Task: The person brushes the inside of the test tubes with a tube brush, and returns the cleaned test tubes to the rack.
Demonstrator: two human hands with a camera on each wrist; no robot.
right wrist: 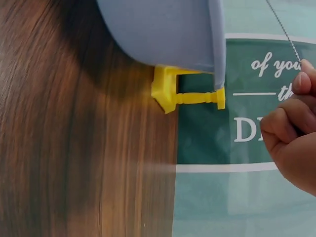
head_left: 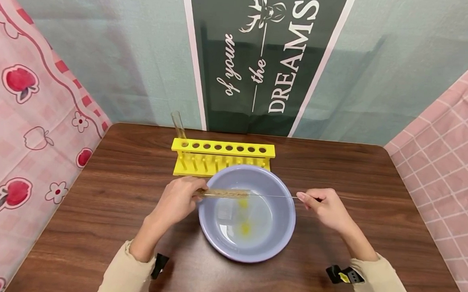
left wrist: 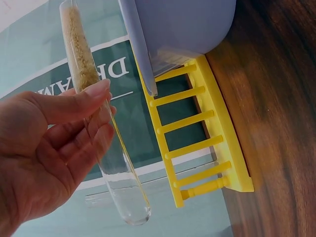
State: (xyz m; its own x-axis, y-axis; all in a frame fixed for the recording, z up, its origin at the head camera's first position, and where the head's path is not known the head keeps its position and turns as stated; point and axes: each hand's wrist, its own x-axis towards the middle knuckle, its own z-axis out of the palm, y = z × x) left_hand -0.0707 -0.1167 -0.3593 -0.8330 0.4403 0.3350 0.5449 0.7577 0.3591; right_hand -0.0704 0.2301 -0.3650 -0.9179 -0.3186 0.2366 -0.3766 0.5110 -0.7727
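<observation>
My left hand (head_left: 179,200) grips a clear glass test tube (left wrist: 129,197) that lies nearly level over the lilac basin (head_left: 289,223). Tan bristles of a test tube brush (left wrist: 81,54) fill the part of the tube toward its mouth; the rounded end shows clear glass in the left wrist view. A thin twisted wire handle (right wrist: 285,30) runs from the brush to my right hand (head_left: 324,208), whose thumb and fingers pinch its end to the right of the basin. Shallow liquid with two yellow patches (head_left: 246,228) shows in the basin.
Behind the basin stands a yellow test tube rack (head_left: 223,148), partly hidden by the basin's rim. Another clear test tube (head_left: 178,125) leans in its leftmost hole. The wooden table (head_left: 105,209) ends at a back curtain (head_left: 142,60), with pink cloths on both sides.
</observation>
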